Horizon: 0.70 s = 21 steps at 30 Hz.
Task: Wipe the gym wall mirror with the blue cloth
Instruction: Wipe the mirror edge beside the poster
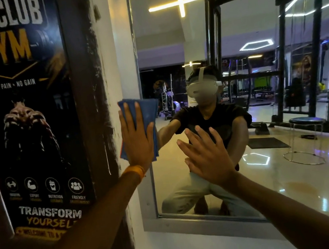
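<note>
While the flat left hand (138, 140) presses the blue cloth (149, 109) over the left edge of the mirror (292, 180) for wiping contact, the right hand (205, 156), spread and empty, apparently braces nearby.

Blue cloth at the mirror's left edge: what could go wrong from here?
1. The left hand only presses the blue cloth flat, fingers straight; it may slip and drop.
2. The cloth overlaps the frame, so it may drag frame dirt onto the mirror.
3. The bare right hand is spread at the glass; it may leave prints.
</note>
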{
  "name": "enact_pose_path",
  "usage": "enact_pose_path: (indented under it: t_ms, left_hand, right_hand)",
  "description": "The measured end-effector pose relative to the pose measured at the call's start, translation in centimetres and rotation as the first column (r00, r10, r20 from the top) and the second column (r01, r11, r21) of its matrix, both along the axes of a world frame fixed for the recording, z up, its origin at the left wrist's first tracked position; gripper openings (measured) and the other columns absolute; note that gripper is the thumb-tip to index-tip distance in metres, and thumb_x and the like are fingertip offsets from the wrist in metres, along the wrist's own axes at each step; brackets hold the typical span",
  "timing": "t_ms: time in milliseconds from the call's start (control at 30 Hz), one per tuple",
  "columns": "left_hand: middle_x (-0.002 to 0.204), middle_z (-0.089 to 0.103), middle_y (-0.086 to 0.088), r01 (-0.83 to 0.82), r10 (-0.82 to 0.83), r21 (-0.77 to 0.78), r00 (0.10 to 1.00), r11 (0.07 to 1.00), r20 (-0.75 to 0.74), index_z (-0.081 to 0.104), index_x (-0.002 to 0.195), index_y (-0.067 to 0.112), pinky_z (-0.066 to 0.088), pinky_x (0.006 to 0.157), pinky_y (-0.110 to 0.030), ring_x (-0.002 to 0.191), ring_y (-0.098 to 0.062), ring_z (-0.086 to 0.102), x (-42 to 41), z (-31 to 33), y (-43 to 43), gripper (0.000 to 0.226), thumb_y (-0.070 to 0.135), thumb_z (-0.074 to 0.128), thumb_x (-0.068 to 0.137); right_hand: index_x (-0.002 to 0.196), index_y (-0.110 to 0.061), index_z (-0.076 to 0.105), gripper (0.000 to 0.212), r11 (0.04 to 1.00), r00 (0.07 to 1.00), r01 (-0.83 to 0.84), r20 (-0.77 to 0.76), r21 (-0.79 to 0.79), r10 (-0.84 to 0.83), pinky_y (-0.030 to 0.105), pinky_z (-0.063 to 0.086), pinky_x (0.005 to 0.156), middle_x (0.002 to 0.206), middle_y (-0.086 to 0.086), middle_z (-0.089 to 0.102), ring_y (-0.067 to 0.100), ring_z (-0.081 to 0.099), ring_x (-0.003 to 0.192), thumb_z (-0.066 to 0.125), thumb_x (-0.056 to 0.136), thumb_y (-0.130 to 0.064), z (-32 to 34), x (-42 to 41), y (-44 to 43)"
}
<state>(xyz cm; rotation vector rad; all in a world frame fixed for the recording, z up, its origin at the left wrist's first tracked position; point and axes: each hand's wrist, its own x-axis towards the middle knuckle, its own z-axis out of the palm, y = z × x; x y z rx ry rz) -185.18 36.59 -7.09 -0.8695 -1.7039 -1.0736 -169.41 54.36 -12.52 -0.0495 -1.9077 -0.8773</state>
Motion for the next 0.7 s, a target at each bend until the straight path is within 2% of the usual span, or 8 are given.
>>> enact_pose_path:
  t_ms: [100, 167, 267, 333, 433, 567, 633, 700]
  left_hand:
    - [0.173, -0.005, -0.009, 0.068, -0.066, -0.058, 0.997, 0.996, 0.043, -0.001, 0.164, 0.025, 0.021, 0.124, -0.062, 0.159, -0.036, 0.002, -0.5, -1.5, -1.3, 0.071, 0.053, 0.031, 0.107]
    - [0.173, -0.006, -0.008, 0.082, -0.079, -0.048, 0.995, 0.995, 0.06, 0.002, 0.164, 0.023, 0.018, 0.126, -0.06, 0.159, -0.035, 0.0, -0.1, 0.9, -1.2, 0.072, 0.055, 0.03, 0.106]
    - [0.173, -0.006, -0.007, 0.049, -0.049, -0.019, 0.999, 0.999, -0.007, 0.004, 0.164, 0.023, 0.011, 0.128, -0.055, 0.159, -0.035, -0.003, -0.1, 7.7, -0.5, 0.072, 0.055, 0.029, 0.105]
    - [0.173, -0.005, -0.006, 0.036, -0.035, 0.034, 0.999, 0.999, -0.026, 0.004, 0.164, 0.025, 0.011, 0.128, -0.054, 0.159, -0.035, -0.002, -0.5, 11.9, -0.1, 0.072, 0.058, 0.028, 0.104]
    - [0.173, -0.005, -0.004, 0.047, -0.045, 0.087, 0.999, 0.995, -0.022, 0.004, 0.164, 0.027, 0.008, 0.128, -0.047, 0.159, -0.031, -0.001, -0.6, 11.4, 0.4, 0.075, 0.066, 0.022, 0.103]
    - [0.173, -0.011, -0.002, 0.044, -0.044, -0.018, 0.999, 0.999, -0.006, 0.0, 0.164, 0.026, -0.008, 0.124, -0.035, 0.159, -0.025, -0.009, 0.0, 2.8, -0.5, 0.076, 0.069, 0.016, 0.103]
    - [0.172, -0.013, -0.001, 0.064, -0.066, -0.049, 0.997, 0.997, -0.04, -0.001, 0.164, 0.027, -0.006, 0.125, -0.038, 0.159, -0.025, -0.01, -1.1, 3.8, -1.1, 0.076, 0.067, 0.02, 0.104]
    - [0.172, -0.013, -0.001, 0.066, -0.067, -0.027, 0.995, 0.997, -0.068, 0.0, 0.164, 0.027, 0.0, 0.126, -0.044, 0.159, -0.028, -0.008, -1.8, 8.5, -0.8, 0.076, 0.067, 0.024, 0.103]
  right_hand:
    - [0.149, -0.025, 0.05, 0.054, 0.999, 0.999, -0.042, 0.026, -0.013, 0.042, 0.06, 0.028, 0.115, 0.156, 0.015, 0.044, 0.039, 0.039, 0.142, 0.045, 0.1, -0.049, 3.3, 0.5, -1.1]
    - [0.153, -0.025, 0.043, 0.059, 0.998, 0.999, -0.04, -0.011, -0.056, 0.039, 0.061, 0.027, 0.117, 0.16, 0.016, 0.036, 0.04, 0.033, 0.145, 0.045, 0.1, -0.051, 7.7, 0.3, -1.3]
    - [0.157, -0.027, 0.035, 0.064, 0.992, 0.994, 0.0, -0.105, -0.123, -0.013, 0.062, 0.023, 0.119, 0.165, 0.015, 0.028, 0.039, 0.024, 0.151, 0.043, 0.1, -0.054, 15.2, -0.8, -1.3]
    - [0.16, -0.029, 0.031, 0.065, 0.987, 0.988, 0.016, -0.148, -0.157, -0.04, 0.062, 0.019, 0.121, 0.168, 0.014, 0.023, 0.038, 0.019, 0.154, 0.038, 0.101, -0.056, 17.7, -1.4, -1.0]
    - [0.164, -0.029, 0.02, 0.067, 0.988, 0.982, 0.064, -0.17, -0.137, -0.087, 0.061, 0.012, 0.124, 0.171, 0.014, 0.009, 0.038, 0.006, 0.157, 0.031, 0.104, -0.059, 17.1, -2.4, -0.4]
    - [0.164, -0.028, 0.02, 0.067, 0.989, 0.984, 0.039, -0.165, -0.143, -0.063, 0.063, 0.015, 0.122, 0.171, 0.015, 0.007, 0.039, 0.006, 0.157, 0.031, 0.105, -0.059, 16.4, -2.3, -0.3]
    - [0.163, -0.027, 0.022, 0.066, 0.989, 0.984, 0.014, -0.175, -0.146, -0.039, 0.064, 0.016, 0.122, 0.17, 0.016, 0.011, 0.04, 0.009, 0.157, 0.031, 0.105, -0.058, 16.4, -2.2, -0.5]
    - [0.163, -0.026, 0.024, 0.065, 0.99, 0.985, -0.002, -0.174, -0.142, -0.023, 0.065, 0.018, 0.121, 0.17, 0.016, 0.012, 0.04, 0.01, 0.157, 0.03, 0.106, -0.057, 16.4, -2.3, -0.5]
